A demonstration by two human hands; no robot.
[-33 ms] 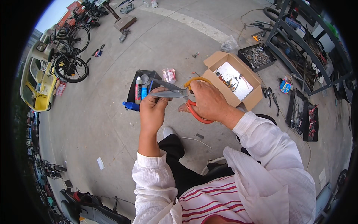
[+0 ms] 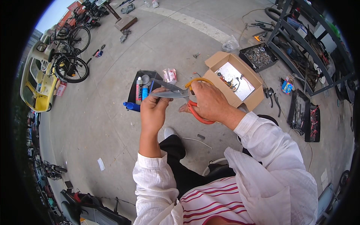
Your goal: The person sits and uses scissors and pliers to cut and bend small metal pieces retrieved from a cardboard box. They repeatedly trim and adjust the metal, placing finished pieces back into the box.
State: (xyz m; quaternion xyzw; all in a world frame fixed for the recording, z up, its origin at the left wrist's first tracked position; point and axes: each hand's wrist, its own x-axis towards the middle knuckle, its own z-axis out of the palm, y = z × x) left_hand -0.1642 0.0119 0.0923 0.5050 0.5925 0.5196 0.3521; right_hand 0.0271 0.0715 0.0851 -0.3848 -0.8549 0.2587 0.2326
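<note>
My right hand (image 2: 208, 101) grips a large pair of scissors (image 2: 167, 95) by its orange and yellow handles, its two blades spread apart. At the blades, my left hand (image 2: 153, 110) has thumb and fingers pinched together; what they hold is hidden. Beyond my hands, a black tray (image 2: 133, 89) holds bottles and a grey disc, with a blue bottle (image 2: 131, 106) at its near edge and a pink package (image 2: 170, 75) beside it. An open cardboard box (image 2: 252, 96) with wires and small parts lies right of the scissors.
Bicycles (image 2: 75, 67) and a yellow vehicle (image 2: 36, 93) stand at left. A metal rack (image 2: 292, 28), a bin of hardware (image 2: 258, 56), pliers (image 2: 276, 105) and black trays (image 2: 298, 112) lie at right. My foot (image 2: 170, 133) rests on the concrete floor (image 2: 93, 127).
</note>
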